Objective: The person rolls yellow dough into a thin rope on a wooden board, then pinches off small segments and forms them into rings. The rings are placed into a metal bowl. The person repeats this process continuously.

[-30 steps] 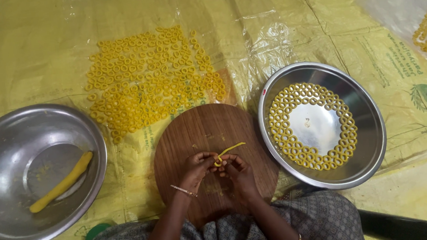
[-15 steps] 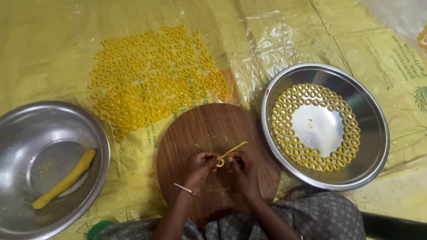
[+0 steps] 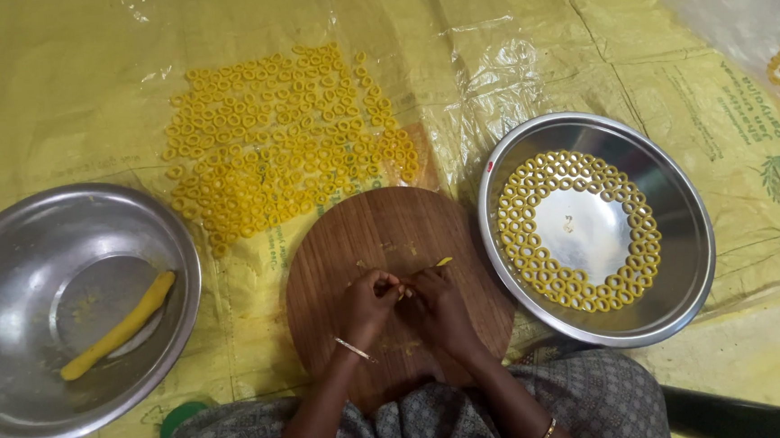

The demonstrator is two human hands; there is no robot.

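Covering the whole floor is a crinkled yellow plastic sheet, seen from above, with a person seated at its near edge in grey patterned cloth. A round wooden board lies in front of them on the sheet. The left hand and right hand meet over the board, fingertips pinched narrowly together on a thin strip of yellow dough, whose short bright end pokes out just beyond the right fingers; the rest is hidden between the hands. Beyond the board, many small yellow dough rings are spread on the sheet. To the right, a steel plate holds more rings arranged around its rim. To the left, a steel bowl holds one thick yellow dough roll
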